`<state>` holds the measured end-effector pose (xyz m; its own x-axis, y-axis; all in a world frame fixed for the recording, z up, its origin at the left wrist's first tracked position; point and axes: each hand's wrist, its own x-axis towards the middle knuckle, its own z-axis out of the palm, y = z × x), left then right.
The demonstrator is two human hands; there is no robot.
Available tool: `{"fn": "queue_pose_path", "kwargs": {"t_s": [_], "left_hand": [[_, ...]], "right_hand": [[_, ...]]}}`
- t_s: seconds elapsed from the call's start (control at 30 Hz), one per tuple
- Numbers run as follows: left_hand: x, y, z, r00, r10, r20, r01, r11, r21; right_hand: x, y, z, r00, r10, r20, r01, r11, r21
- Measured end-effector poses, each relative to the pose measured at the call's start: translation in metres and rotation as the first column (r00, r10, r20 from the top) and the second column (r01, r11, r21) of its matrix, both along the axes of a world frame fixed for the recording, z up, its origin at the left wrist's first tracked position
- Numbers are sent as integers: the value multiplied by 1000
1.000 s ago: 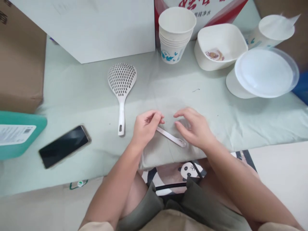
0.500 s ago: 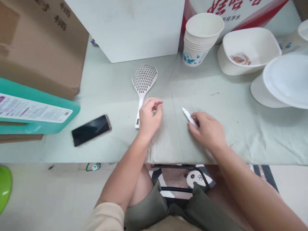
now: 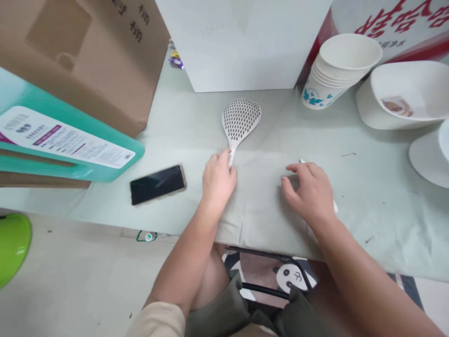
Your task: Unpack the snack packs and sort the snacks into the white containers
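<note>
A white skimmer (image 3: 241, 120) with a head full of holes lies on the cloth-covered table, its handle pointing toward me. My left hand (image 3: 219, 180) is closed around that handle and hides most of it. To the right, my right hand (image 3: 310, 189) is open, thumb and forefinger apart with nothing between them. Beneath it lies a slim white stick-like object (image 3: 302, 160); only its small tip and a bit of its other end show, so I cannot tell its kind.
A phone (image 3: 158, 184) lies left of my left hand, beside a green jug (image 3: 105, 159) and a cardboard box (image 3: 115, 89). At the back stand a white box (image 3: 242, 51), stacked paper cups (image 3: 329, 70) and a white tub (image 3: 382, 112). The table edge runs under my forearms.
My left hand has closed on the skimmer's handle. My right hand has let go of the white stick-like object and opened over it. The whole view has shifted left.
</note>
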<state>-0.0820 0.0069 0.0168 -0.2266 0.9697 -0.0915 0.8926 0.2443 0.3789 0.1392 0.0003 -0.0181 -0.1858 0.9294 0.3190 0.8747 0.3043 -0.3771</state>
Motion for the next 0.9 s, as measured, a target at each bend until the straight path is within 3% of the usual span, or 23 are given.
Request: {"fn": "queue_pose_path", "kwargs": {"t_s": [0.17,0.27,0.33,0.43,0.57,0.67,0.77,0.9], "left_hand": [[-14,-3,10,995,91,45,-86,990,-111],[-25,-5,9,954,149,260,-122,986,-114],[-33,-7,6,855,164,492,-144,986,-79],[-47,-12,1,636,155,756,-230,973,-6],[-73,-17,0,428,165,888,-416,909,32],[-93,-17,1,302,187,935,-504,864,-10],[-107,-14,1,220,160,962,-498,867,-30],[-118,-7,0,54,139,989,-471,877,-97]], "right_hand": [[-38,-7,1,986,135,-101,-141,988,-59],[-61,-16,7,952,194,-236,-241,951,-191],[-79,-18,14,916,183,-358,-309,889,-337],[-115,-13,30,841,103,-531,-414,754,-511],[-172,-4,47,720,19,-693,-573,580,-580],[-208,0,47,613,-149,-776,-638,485,-598],[-234,11,41,550,-266,-791,-635,482,-604],[-268,51,34,556,-325,-765,-498,607,-620]]}}
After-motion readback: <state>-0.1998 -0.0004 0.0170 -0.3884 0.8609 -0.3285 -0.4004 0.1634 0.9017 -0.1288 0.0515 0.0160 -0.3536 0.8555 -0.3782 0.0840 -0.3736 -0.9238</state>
